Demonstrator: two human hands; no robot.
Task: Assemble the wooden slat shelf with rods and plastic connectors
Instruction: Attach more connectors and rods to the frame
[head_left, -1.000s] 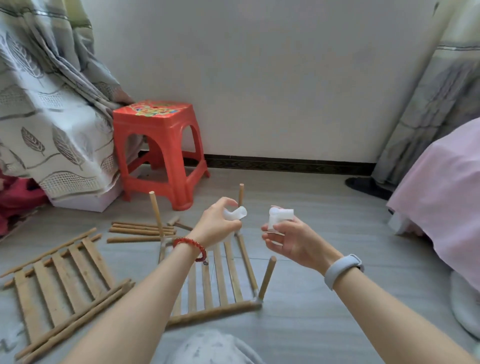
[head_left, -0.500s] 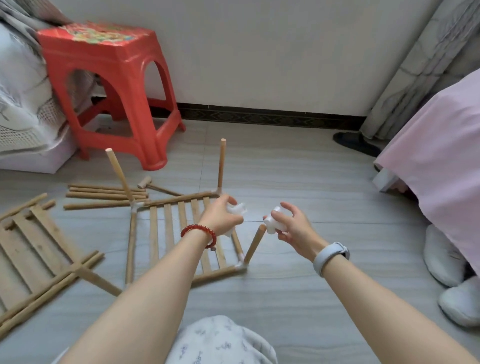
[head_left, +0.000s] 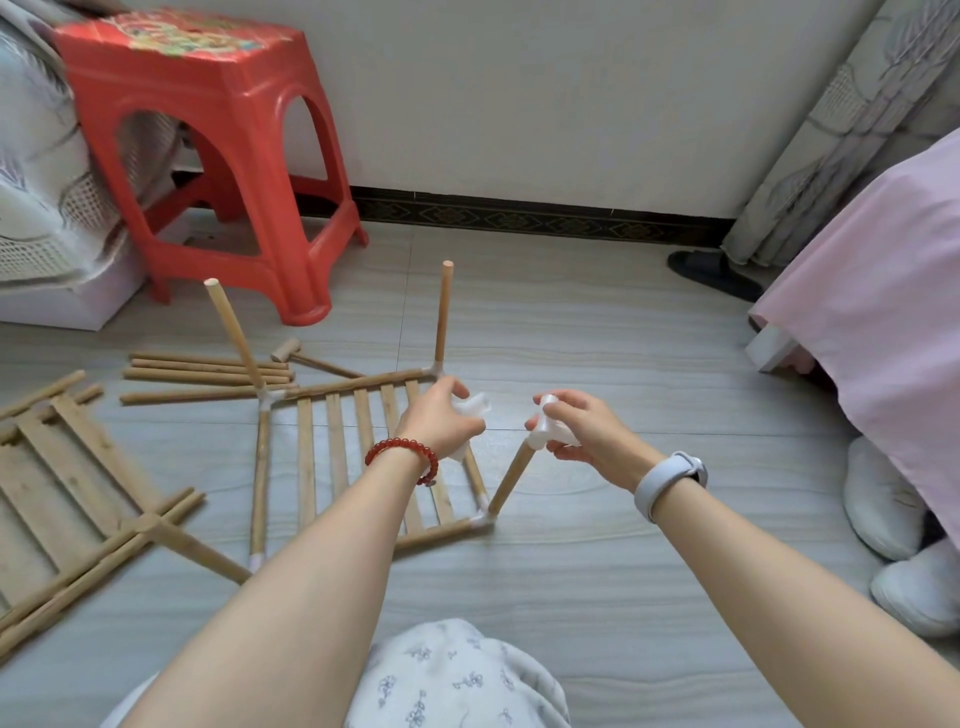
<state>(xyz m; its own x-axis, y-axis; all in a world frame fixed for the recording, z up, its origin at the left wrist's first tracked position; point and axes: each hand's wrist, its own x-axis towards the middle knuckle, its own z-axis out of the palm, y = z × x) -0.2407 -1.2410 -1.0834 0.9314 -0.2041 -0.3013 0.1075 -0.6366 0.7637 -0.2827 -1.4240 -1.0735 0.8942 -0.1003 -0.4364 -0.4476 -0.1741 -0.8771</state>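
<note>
Slat panel (head_left: 358, 457) lies flat on the floor (head_left: 597, 571), white plastic connectors at its corners. Three rods stand up from the corners: back-left rod (head_left: 234, 332) tilted left, back-right rod (head_left: 444, 312) near upright, front-right rod (head_left: 511, 478) leaning right.

Right hand (head_left: 587, 434): grip closed around a white connector (head_left: 543, 423), which sits at the top end of the front-right rod; can't tell if it's fully seated. Grey wristband (head_left: 670, 480) on that wrist.

Left hand (head_left: 441, 421): grip closed around a second white connector (head_left: 472, 405), held in the air above the panel's right edge, touching no rod. Red bead bracelet (head_left: 402, 452) on that wrist.

The two connectors are near each other but apart.

Spare parts: a second slat panel (head_left: 67, 488) on the floor at left with loose rods lying across it; a bundle of loose rods (head_left: 208, 374) behind the first panel; a small wooden mallet (head_left: 306, 358) just beside the bundle.

Surroundings: red plastic stool (head_left: 208, 156) at back left, bed with a pink sheet (head_left: 883, 312) at right, white slippers (head_left: 893, 545) on the floor next to it, a dark slipper (head_left: 711, 273) near the wall.
</note>
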